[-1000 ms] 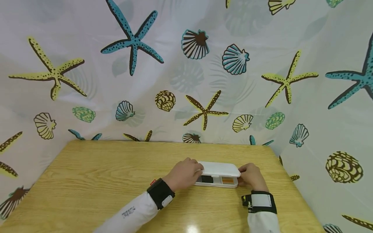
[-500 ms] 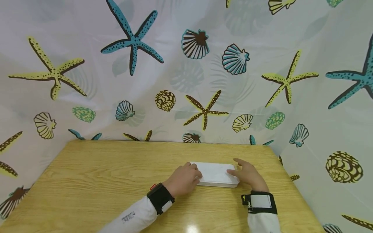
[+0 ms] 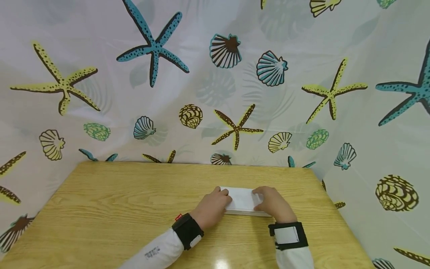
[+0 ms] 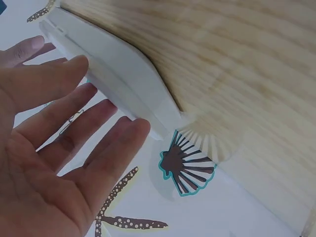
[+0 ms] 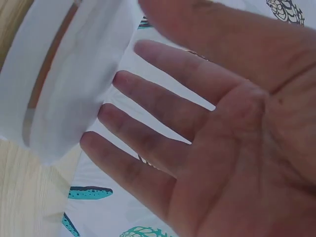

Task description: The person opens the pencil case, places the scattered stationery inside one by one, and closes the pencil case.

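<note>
A white flat case with rounded corners lies on the wooden table, its lid down. My left hand is over the case's left end, fingertips touching the lid; in the left wrist view its thumb and fairly straight fingers meet the lid's edge. My right hand is over the right part, its thumb and forefinger spread on the lid. In the right wrist view its straight fingers touch the case's top, and a brown strip shows along the case's side. The case's inside is hidden.
The wooden table reaches back to a white curtain printed with starfish and shells. The curtain also hangs along the left and right. Each wrist wears a black strap.
The case's lid, raised a second ago with black and orange pieces showing inside, has come down. My right hand has moved from the right end leftward onto the lid; my left hand barely moved.
</note>
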{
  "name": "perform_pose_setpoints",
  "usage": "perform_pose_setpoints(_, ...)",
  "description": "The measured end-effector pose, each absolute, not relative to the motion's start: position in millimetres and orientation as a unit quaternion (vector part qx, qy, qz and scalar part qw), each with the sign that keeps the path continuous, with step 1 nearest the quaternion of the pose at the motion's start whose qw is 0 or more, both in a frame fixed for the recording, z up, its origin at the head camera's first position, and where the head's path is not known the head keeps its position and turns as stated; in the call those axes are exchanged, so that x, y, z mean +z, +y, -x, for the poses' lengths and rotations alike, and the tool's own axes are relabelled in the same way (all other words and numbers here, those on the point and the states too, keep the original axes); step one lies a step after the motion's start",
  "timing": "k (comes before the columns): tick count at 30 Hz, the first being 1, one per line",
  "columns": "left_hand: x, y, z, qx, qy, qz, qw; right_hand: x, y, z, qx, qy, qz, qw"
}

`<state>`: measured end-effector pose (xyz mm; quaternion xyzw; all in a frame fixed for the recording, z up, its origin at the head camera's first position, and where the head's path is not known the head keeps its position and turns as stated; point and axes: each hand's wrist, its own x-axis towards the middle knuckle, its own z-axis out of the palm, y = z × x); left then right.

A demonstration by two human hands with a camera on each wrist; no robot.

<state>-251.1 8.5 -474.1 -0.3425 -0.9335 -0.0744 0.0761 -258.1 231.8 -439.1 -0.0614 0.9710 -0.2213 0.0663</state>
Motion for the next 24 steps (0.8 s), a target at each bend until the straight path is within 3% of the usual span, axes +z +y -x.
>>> perform_pose_setpoints(24, -476.0, 14.1, 249.3, -0.017, -0.927, 0.353, 0.129, -441.8, 229.1, 256.2, -0.175, 0.983, 0.058, 0.011)
